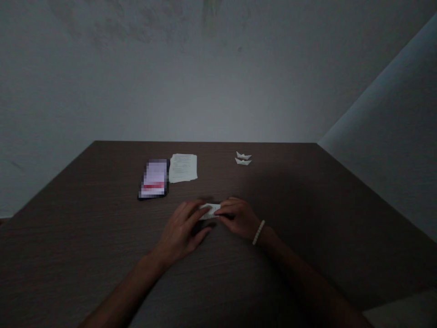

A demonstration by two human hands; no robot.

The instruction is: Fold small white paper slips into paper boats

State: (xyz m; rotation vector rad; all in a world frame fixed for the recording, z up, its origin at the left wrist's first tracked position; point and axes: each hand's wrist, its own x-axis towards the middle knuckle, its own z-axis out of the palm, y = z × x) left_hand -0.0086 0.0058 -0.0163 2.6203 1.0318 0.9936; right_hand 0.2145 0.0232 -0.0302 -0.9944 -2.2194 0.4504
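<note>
Pinching one folded paper strip [209, 211] between two hands [180, 230] [239, 218].

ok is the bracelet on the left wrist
No, the white beaded bracelet sits on the wrist of the right hand, and the left hand shows none.

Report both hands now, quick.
Left hand: closed, holding the folded white paper at its left end.
Right hand: closed, holding the same paper at its right end.
</note>
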